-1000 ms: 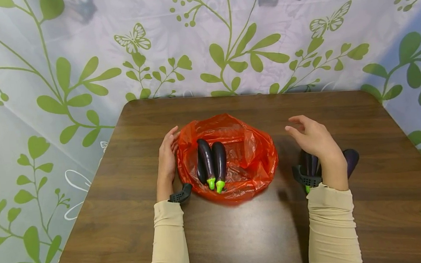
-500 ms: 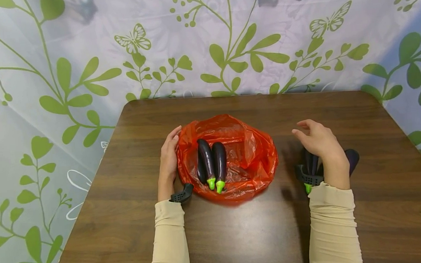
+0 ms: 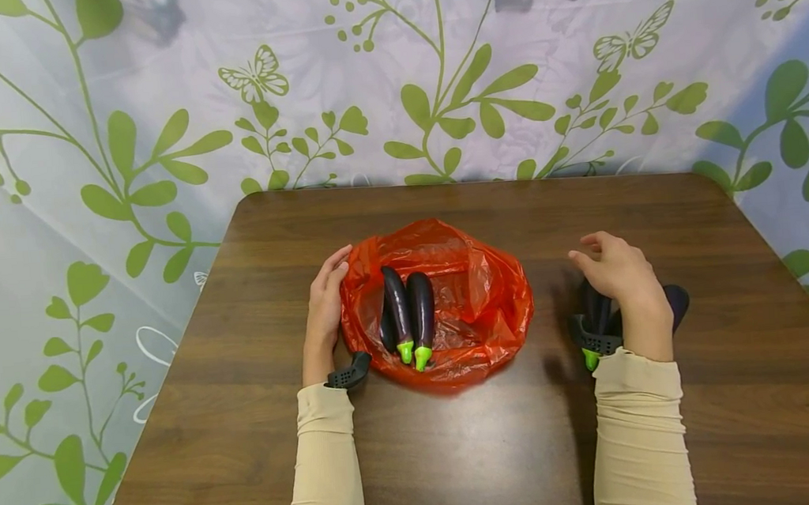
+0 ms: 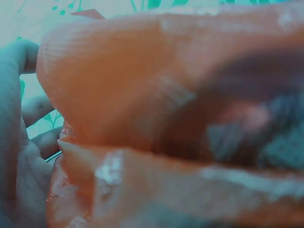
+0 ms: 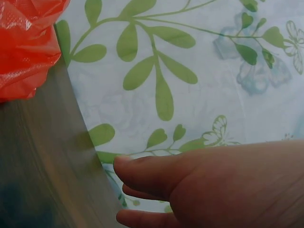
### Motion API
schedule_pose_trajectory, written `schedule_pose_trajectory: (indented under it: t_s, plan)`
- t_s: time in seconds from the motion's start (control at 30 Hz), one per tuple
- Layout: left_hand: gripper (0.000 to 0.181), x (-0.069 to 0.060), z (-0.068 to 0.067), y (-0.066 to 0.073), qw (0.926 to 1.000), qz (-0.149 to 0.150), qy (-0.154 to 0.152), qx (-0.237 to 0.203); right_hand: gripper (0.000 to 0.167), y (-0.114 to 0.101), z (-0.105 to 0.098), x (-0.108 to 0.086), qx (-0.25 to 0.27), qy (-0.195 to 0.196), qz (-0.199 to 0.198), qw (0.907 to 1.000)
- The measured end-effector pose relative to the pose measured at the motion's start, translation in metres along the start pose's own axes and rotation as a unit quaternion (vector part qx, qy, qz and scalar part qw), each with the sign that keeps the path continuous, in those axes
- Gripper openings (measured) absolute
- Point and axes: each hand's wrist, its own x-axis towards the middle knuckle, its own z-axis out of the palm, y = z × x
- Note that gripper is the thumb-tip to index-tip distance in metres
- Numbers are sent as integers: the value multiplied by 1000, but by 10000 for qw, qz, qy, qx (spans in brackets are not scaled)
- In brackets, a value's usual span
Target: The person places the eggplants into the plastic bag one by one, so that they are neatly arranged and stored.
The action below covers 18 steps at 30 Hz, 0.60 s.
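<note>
A red plastic bag (image 3: 499, 277) stands with its mouth wide in the middle of the table. Two glossy dark eggplants (image 3: 421, 307) lie inside at its left, and a third (image 3: 387, 329) shows partly beneath them. My left hand (image 3: 323, 310) rests against the bag's left side with relaxed fingers; the left wrist view has its fingers beside the orange-looking plastic (image 4: 104, 85). Above more eggplants (image 3: 597, 309) at the right hovers my right hand (image 3: 620, 271), its fingers loosely bent around nothing. My hand and wrist hide much of those eggplants.
The brown wooden table (image 3: 463, 454) has rounded corners. Behind it hangs a pale cloth (image 3: 377, 88) with green leaves and butterflies. Each wrist wears a black camera band, such as the left band (image 3: 348, 374).
My right hand has shifted slightly right and down over the eggplants. My left hand has moved a little right, closer against the bag. The bag and its eggplants look nearly unchanged.
</note>
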Motion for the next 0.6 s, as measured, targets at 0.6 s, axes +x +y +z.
schedule_pose_trajectory:
  t_s: [0.6]
  plan:
    - [41, 0, -1, 0, 10000, 6, 19, 72, 62, 10, 6, 6, -80, -209, 124, 9997]
